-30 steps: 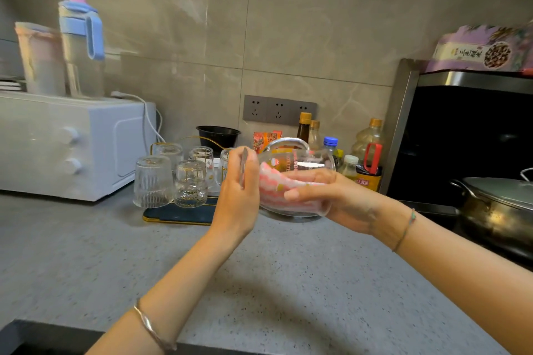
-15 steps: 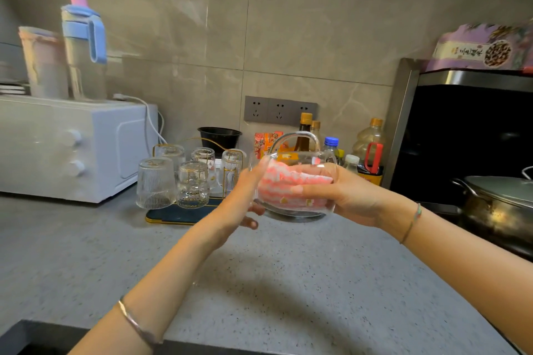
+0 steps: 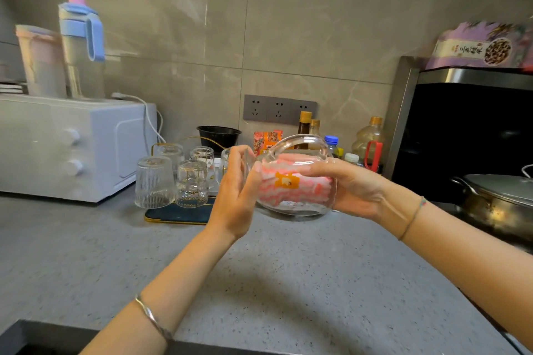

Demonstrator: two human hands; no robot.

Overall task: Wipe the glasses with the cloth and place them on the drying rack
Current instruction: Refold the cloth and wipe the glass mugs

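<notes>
A clear glass mug (image 3: 294,208) with a handle lies on its side in the air above the grey counter. My right hand (image 3: 356,187) grips its body from the right, fingers across the front. A pink and white cloth (image 3: 300,193) with an orange patch fills the inside. At the mug's mouth, my left hand (image 3: 235,199) reaches in with its fingers and holds the cloth. The drying rack (image 3: 176,215), a dark tray with a gold rim, sits behind to the left and carries several upturned glasses, among them a ribbed glass (image 3: 154,181).
A white oven (image 3: 72,147) with two jugs on top stands at the left. Bottles (image 3: 369,141) and a black bowl (image 3: 219,134) line the wall. A dark appliance (image 3: 467,135) and a metal pot (image 3: 501,196) are on the right. A sink edge (image 3: 43,337) shows at bottom left.
My left hand dipped below the mug's mouth and came back up to it. The cloth turned inside the mug, and its orange patch now faces me. The right hand kept its grip.
</notes>
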